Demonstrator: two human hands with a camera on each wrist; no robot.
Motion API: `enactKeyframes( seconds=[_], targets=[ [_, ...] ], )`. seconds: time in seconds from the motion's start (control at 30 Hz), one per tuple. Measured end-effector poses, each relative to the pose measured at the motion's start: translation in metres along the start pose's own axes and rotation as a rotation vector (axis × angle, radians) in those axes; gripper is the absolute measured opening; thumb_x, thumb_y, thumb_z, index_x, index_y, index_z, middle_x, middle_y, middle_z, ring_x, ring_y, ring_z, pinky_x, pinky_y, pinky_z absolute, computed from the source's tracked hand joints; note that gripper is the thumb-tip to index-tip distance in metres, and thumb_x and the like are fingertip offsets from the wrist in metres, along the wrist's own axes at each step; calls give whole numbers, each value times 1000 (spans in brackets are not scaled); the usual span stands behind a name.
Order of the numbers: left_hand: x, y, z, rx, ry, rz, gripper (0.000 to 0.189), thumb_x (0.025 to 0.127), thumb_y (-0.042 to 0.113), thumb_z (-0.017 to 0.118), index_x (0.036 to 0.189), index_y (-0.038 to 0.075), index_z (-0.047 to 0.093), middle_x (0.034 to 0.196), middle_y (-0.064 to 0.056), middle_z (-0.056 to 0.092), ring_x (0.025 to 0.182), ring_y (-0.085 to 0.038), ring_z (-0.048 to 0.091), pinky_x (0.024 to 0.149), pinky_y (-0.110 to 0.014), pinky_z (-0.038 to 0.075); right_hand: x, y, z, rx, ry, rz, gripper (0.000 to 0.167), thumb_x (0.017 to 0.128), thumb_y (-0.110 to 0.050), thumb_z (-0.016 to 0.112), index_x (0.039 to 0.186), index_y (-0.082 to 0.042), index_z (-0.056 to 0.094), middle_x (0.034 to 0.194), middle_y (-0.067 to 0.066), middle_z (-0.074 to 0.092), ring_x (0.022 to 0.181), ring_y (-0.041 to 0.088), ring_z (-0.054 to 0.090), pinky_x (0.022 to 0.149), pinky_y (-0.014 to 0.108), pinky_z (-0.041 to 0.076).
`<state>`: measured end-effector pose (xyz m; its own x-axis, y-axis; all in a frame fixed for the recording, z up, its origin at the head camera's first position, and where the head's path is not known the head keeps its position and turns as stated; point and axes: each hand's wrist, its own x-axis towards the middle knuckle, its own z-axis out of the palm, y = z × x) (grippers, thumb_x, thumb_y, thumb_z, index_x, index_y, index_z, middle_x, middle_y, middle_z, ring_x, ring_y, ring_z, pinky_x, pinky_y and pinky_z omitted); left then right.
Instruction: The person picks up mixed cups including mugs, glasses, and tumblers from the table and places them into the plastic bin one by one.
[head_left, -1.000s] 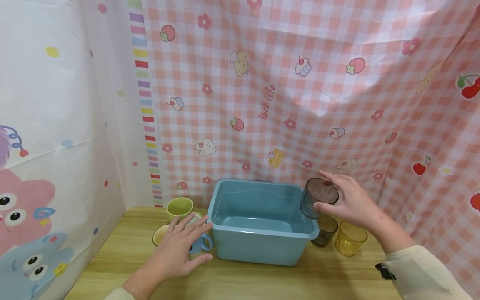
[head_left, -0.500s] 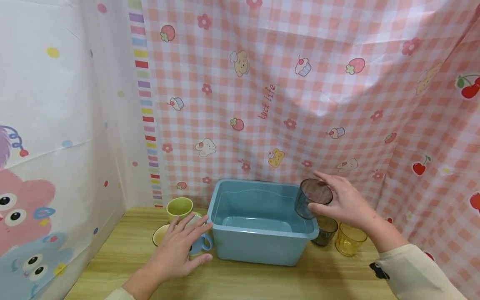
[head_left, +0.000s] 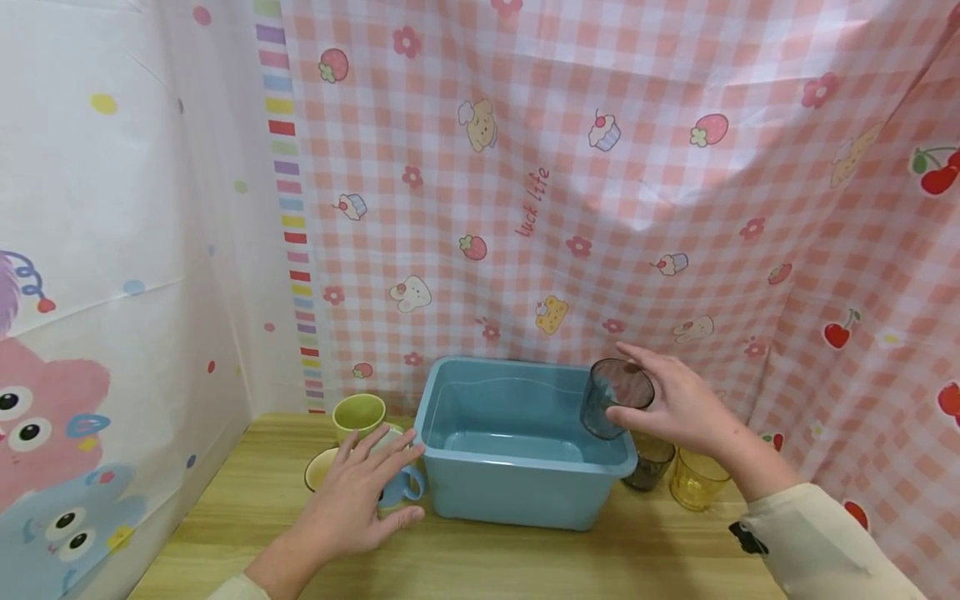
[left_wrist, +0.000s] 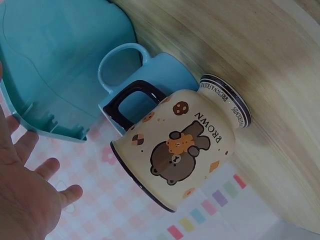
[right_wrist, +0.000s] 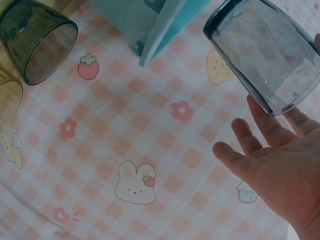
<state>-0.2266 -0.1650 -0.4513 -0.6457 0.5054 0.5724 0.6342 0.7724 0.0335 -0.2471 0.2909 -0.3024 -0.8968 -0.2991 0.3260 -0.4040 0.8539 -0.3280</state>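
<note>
My right hand (head_left: 678,408) grips a grey tinted drinking glass (head_left: 611,396) by its sides, thumb in front, over the right end of a blue plastic bin (head_left: 517,500). In the right wrist view the held glass (right_wrist: 270,55) looks see-through with a thick dark base. My left hand (head_left: 360,496) is spread, fingers apart, left of the bin and above the mugs, holding nothing. A cream mug (left_wrist: 175,145) with a brown bear and a light blue mug (left_wrist: 167,75) stand close to it; in the head view this hand partly hides both.
A green cup (head_left: 360,412) stands behind the left hand. Right of the bin are a second dark tinted glass (head_left: 651,467) and a yellow glass (head_left: 699,485). All stand on a wooden table (head_left: 510,558) before a pink checked cloth (head_left: 525,208).
My right hand has carried the grey glass a little to the left, from the bin's right edge to further over its opening. The left hand has stayed in place.
</note>
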Motion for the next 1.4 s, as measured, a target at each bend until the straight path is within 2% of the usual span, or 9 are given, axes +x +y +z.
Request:
enactKeyframes(
  seconds=[0.1, 0.23, 0.4, 0.7, 0.97, 1.2, 1.4],
  targets=[
    [0, 0, -1, -5, -5, -5, 77, 93, 69, 70, 154, 23, 58, 164, -1, 54, 153, -41, 47, 117, -76, 37, 2, -2, 1, 16, -9, -13, 95, 91, -56, 81, 167, -20, 38, 151, 16, 61, 137, 43, 56, 101, 69, 51],
    [1, 0, -2, -8, -13, -9, 77, 93, 68, 71, 154, 23, 58, 164, -1, 54, 153, -41, 47, 117, -77, 37, 3, -4, 3, 32, -13, -39, 95, 91, -54, 82, 167, -17, 38, 139, 16, 68, 125, 37, 65, 96, 62, 56],
    [0, 0, -2, -6, -22, -8, 76, 95, 71, 65, 154, 23, 58, 164, -1, 55, 152, -42, 48, 116, -77, 37, 6, -7, 7, 34, -16, -46, 95, 90, -53, 83, 166, -15, 40, 141, 17, 68, 126, 37, 66, 98, 62, 56],
    [0, 0, -1, -7, -12, -6, 75, 95, 71, 66, 154, 24, 59, 163, -2, 56, 151, -41, 49, 115, -77, 38, 12, -12, 16, 68, -50, -59, 94, 90, -51, 83, 165, -15, 40, 141, 20, 68, 122, 37, 69, 88, 54, 60],
    [1, 1, -2, -11, -20, -12, 74, 96, 70, 65, 153, 24, 59, 163, -1, 56, 152, -41, 48, 114, -78, 38, 15, -14, 26, 84, -47, -87, 92, 89, -49, 84, 165, -17, 41, 148, 18, 66, 133, 38, 66, 98, 58, 59],
    [0, 1, -3, -18, -7, -9, 76, 95, 70, 67, 153, 23, 59, 162, -2, 56, 151, -42, 49, 114, -79, 38, 15, -20, 33, 99, -58, -94, 92, 90, -48, 84, 165, -18, 40, 141, 14, 68, 128, 34, 67, 100, 58, 58],
    [0, 1, -3, -14, 2, -4, 76, 94, 70, 67, 153, 23, 60, 162, -3, 57, 151, -42, 49, 113, -79, 38, 19, -25, 39, 111, -77, -81, 94, 89, -51, 84, 166, -19, 40, 145, 12, 67, 128, 32, 67, 99, 55, 60]
  ],
)
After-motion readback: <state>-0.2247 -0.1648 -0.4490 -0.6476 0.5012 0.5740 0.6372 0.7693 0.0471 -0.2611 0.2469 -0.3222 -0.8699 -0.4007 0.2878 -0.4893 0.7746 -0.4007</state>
